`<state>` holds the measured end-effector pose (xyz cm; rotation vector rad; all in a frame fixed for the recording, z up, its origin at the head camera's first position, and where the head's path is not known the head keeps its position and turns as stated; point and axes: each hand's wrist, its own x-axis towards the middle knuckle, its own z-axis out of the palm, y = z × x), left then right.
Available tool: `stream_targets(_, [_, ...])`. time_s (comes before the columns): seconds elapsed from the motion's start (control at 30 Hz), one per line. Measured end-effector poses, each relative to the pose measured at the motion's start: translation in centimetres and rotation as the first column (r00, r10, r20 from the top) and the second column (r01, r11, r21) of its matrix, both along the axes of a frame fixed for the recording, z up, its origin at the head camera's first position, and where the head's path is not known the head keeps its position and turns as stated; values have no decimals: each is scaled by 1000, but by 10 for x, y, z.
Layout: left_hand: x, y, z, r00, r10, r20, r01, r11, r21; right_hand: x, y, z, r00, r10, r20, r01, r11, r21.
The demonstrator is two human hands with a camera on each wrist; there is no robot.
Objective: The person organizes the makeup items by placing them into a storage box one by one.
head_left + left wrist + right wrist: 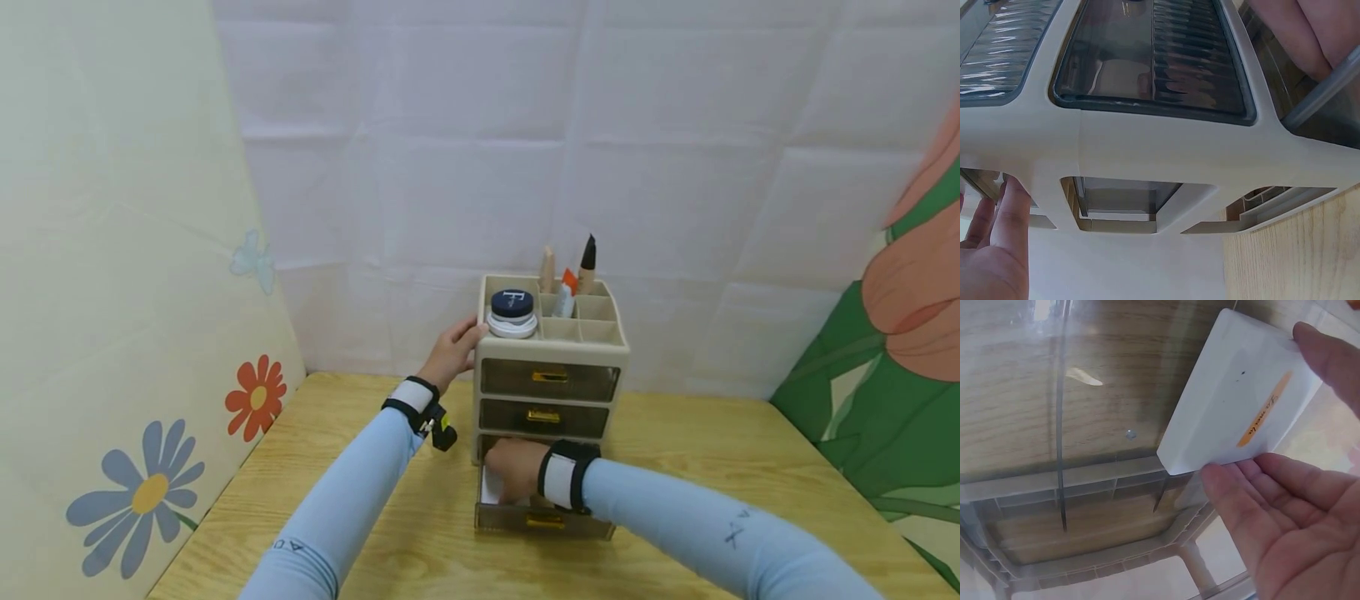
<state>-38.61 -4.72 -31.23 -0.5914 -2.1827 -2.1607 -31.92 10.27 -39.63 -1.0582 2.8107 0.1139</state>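
A beige desktop drawer organizer stands upright on the table, its lowest drawer pulled out. In that drawer is a flat white box with an orange label, mostly hidden under the hand in the head view. My right hand reaches into the drawer and holds the box between thumb and fingers at its edges. My left hand touches the organizer's upper left side. In the left wrist view, its fingers lie fairly straight at a side opening of the frame.
A dark-lidded round jar sits on a white round case in the top tray. Also standing there are an orange-capped tube, a black-tipped tube and a beige tube. The wooden table meets a white cloth backdrop.
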Motion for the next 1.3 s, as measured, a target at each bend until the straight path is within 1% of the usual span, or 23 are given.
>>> stream_targets(0.13, [2, 2, -1, 1000, -3, -6, 3, 1000, -2, -1, 0, -6, 1000, -7, -12, 7, 1000, 14])
stream_targets(0.27, [1, 3, -3, 1000, -2, -11, 2, 1000, -6, 2, 0, -7, 999, -18, -33, 19, 999, 29])
stream_targets(0.4, [0, 4, -5, 1000, 1, 0, -1, 1000, -3, 5, 1, -6, 999, -32, -17, 33, 999, 27])
stream_targets(0.5, [0, 4, -6, 1000, -8, 14, 8, 1000, -2, 9, 3, 1, 999, -48, 14, 47, 999, 20])
stream_targets(0.57, [1, 4, -6, 1000, -13, 21, 13, 1000, -1, 13, 5, 12, 996, -70, 57, 70, 997, 16])
stream_targets(0.63, [1, 4, -6, 1000, -11, 21, 11, 1000, 2, 19, 7, 27, 991, -91, 96, 90, 996, 17])
stream_targets(0.77, [1, 3, -7, 1000, 4, 25, -4, 1000, 16, 28, 16, 58, 984, -91, 155, 89, 996, 20])
stream_targets(0.87, [0, 3, -7, 1000, 4, 29, -5, 1000, 25, 32, 26, 79, 984, -65, 169, 63, 998, 17])
stream_targets(0.93, [0, 3, -7, 1000, -1, 29, 1, 1000, 28, 37, 34, 94, 981, -66, 181, 64, 998, 18])
stream_targets(1.03, [0, 4, -6, 1000, -13, 26, 12, 1000, 28, 47, 51, 114, 981, -76, 176, 75, 997, 11])
stream_targets(1.1, [0, 4, -5, 1000, -16, 26, 15, 1000, 27, 55, 65, 124, 982, -86, 168, 87, 996, -2])
stream_targets(1.17, [0, 3, -5, 1000, -16, 18, 16, 999, 28, 62, 82, 130, 982, -103, 158, 108, 994, -26])
stream_targets(1.3, [1, 1, -2, 1000, -16, 0, 16, 999, 36, 77, 122, 133, 974, -152, 170, 169, 981, -91])
